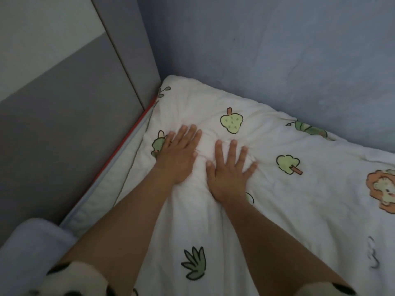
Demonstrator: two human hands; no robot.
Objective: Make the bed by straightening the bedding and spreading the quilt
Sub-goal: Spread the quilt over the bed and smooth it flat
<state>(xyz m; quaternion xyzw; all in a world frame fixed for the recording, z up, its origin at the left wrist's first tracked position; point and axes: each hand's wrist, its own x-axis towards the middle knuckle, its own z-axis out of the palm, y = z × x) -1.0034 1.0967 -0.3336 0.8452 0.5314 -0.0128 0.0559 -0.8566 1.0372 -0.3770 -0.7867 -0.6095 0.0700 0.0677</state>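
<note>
A white quilt (pixel 277 210) printed with cartoon pictures covers the bed and fills the view from the centre out to 3 and 6 o'clock. Its far corner sits tucked into the corner of the room, toward 11 o'clock.

Both bare forearms reach in from 6 o'clock, and both palms lie flat on the quilt near the centre. The left hand (pixel 178 155) presses down with its fingers (pixel 190 133) straight and held close together, pointing toward 1 o'clock. The right hand (pixel 228 169) lies just beside it at its 4 o'clock, its fingers (pixel 232 150) straight and spread wide. The cloth is creased and bunched between the two hands.

A green fruit print (pixel 231 120) lies at 12 o'clock from the right hand, a green tree print (pixel 287 164) at its 3 o'clock, and an orange lion print (pixel 382 191) at the frame's 3 o'clock edge. A green leaf print (pixel 194 263) sits at 6 o'clock between the forearms.

A blue wall (pixel 277 50) runs along the far side, from 12 to 3 o'clock. A grey panel (pixel 64 114) with a red strip (pixel 128 142) at its foot stands at 9 o'clock. A pale blue pillow (pixel 27 253) lies at 8 o'clock, beside a fuzzy white sleeve (pixel 79 280) with black patches.
</note>
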